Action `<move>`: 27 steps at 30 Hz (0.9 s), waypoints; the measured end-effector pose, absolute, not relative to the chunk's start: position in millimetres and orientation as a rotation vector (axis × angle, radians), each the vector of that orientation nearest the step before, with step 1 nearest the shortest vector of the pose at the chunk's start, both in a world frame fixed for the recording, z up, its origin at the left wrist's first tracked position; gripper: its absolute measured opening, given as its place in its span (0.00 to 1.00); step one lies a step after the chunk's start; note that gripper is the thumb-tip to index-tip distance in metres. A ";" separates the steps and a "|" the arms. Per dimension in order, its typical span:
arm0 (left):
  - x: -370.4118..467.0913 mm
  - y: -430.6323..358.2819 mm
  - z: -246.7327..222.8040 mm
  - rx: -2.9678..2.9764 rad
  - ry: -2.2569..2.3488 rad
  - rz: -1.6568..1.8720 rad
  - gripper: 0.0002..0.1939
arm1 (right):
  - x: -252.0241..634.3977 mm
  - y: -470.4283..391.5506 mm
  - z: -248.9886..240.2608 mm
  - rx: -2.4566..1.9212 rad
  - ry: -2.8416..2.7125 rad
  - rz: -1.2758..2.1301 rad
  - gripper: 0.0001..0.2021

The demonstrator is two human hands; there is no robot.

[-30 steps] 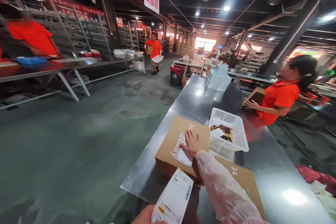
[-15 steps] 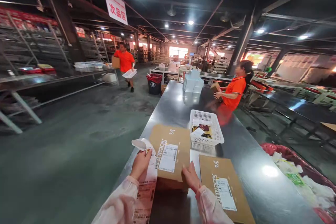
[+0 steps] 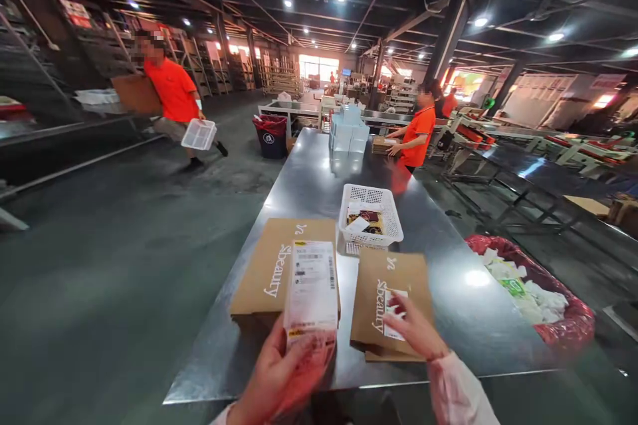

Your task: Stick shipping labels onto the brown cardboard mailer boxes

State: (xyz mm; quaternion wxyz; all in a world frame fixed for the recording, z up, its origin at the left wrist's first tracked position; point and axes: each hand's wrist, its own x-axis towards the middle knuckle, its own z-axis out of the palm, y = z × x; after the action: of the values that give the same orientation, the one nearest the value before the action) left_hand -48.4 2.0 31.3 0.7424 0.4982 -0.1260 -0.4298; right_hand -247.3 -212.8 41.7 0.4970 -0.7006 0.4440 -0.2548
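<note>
My left hand point(image 3: 279, 368) is closed around a strip of printed shipping labels point(image 3: 313, 285), holding it up in front of the left cardboard box point(image 3: 262, 265). The strip hides part of that box's top, and its lower end is blurred near my fingers. To the right, a second brown box point(image 3: 369, 279) with white lettering lies on the metal table point(image 3: 304, 176). Over its white label point(image 3: 396, 329) is my right hand point(image 3: 416, 329), fingers apart and nothing held; whether the fingertips touch the label I cannot tell.
Behind the boxes is a white perforated basket point(image 3: 373, 239) with packets inside. Pale blue boxes point(image 3: 349, 136) are stacked farther back, near a person in orange point(image 3: 419, 136). Another person point(image 3: 172, 89) walks at left. A red-lined bin point(image 3: 568, 319) stands right of the table.
My right hand has left the left box's edge and moved over the right box. The label strip now stands up before the left box. The walking person has come nearer at left.
</note>
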 end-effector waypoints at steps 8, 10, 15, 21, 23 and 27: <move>-37.4 -2.1 37.2 1.271 -0.479 -0.896 0.29 | -153.4 -110.5 23.4 -1.586 0.483 -0.270 0.27; -28.4 -4.4 39.2 1.321 -0.415 -0.845 0.29 | -146.0 -121.6 26.6 -1.616 0.435 -0.234 0.28; -27.7 -12.4 22.3 1.356 -0.354 -0.719 0.28 | -116.3 -152.7 49.9 -1.881 0.428 -0.259 0.17; -23.0 -22.9 -2.9 1.456 -0.251 -0.502 0.29 | -96.1 -151.5 55.4 -2.090 0.451 -0.324 0.10; -15.3 -25.7 -5.5 1.427 -0.218 -0.528 0.29 | -87.1 -155.5 54.2 -2.108 0.443 -0.376 0.08; 4.9 -26.7 -12.1 1.288 -0.296 -0.811 0.32 | -46.3 -186.4 48.8 -2.223 0.437 -0.528 0.04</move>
State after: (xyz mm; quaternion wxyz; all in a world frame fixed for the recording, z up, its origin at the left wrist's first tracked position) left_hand 4.9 -26.7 -12.1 0.7141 0.5815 -0.1334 -0.3662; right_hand -46.3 -186.4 48.8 0.3966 -0.8772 0.1724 -0.2085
